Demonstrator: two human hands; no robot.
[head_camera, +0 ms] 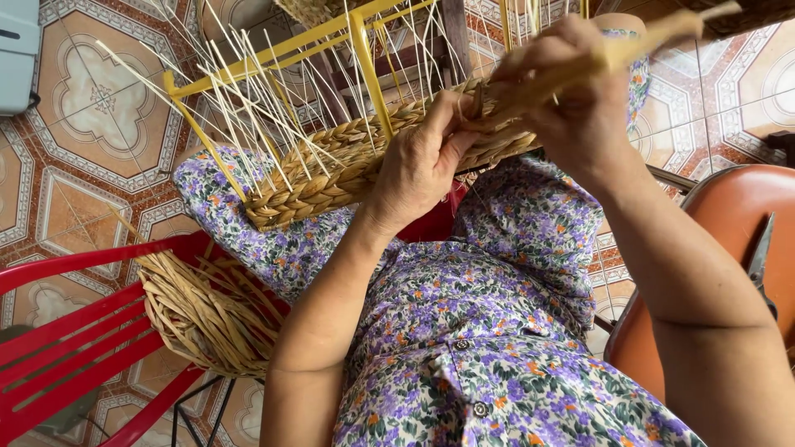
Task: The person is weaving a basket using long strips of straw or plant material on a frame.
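A half-woven basket (331, 165) of braided straw rests on my lap, built around a yellow frame (364, 58) with several thin pale reeds (240, 91) sticking up. My left hand (418, 165) presses on the braided rim, fingers curled over the weave. My right hand (571, 99) grips a flat straw strand (654, 37) and pulls it up to the right from the rim. I wear purple floral clothing (489, 331).
A bundle of loose straw strands (207, 319) lies on a red plastic chair (74, 331) at the left. An orange chair (729, 240) with dark scissors (760, 257) stands at the right. Patterned floor tiles (91, 99) lie all around.
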